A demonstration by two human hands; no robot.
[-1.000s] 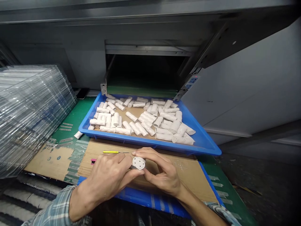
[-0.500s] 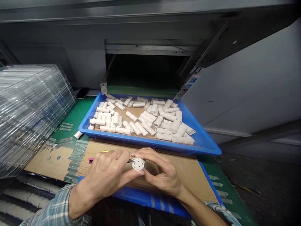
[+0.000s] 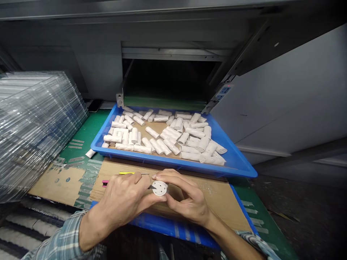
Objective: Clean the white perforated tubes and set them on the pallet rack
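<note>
My right hand (image 3: 185,196) grips a white cylinder, its round end face (image 3: 159,188) with small dark holes turned towards me. The fingers and thumb close around its side and hide most of its length. My left hand (image 3: 126,191) is closed on a slim tool with a dark pointed tip (image 3: 153,187), which touches the left part of that end face. The left thumb reaches under the cylinder's lower edge. Most of the tool is hidden in the fist, so its exact kind cannot be told. A pink piece (image 3: 105,183) shows left of the fist; whether it belongs to the tool is unclear.
Beyond the hands stands a blue tray (image 3: 173,164) holding many white cylinders (image 3: 164,148). A yellow-handled tool (image 3: 126,173) lies on the cardboard (image 3: 217,202). Clear plastic packaging (image 3: 35,126) is stacked left, beside a loose cylinder (image 3: 90,153). A power strip (image 3: 224,90) hangs at right.
The view has shifted slightly. The pointed tip now reaches further over the left part of the end face. Both hands keep their hold, and more of the yellow-handled tool shows.
</note>
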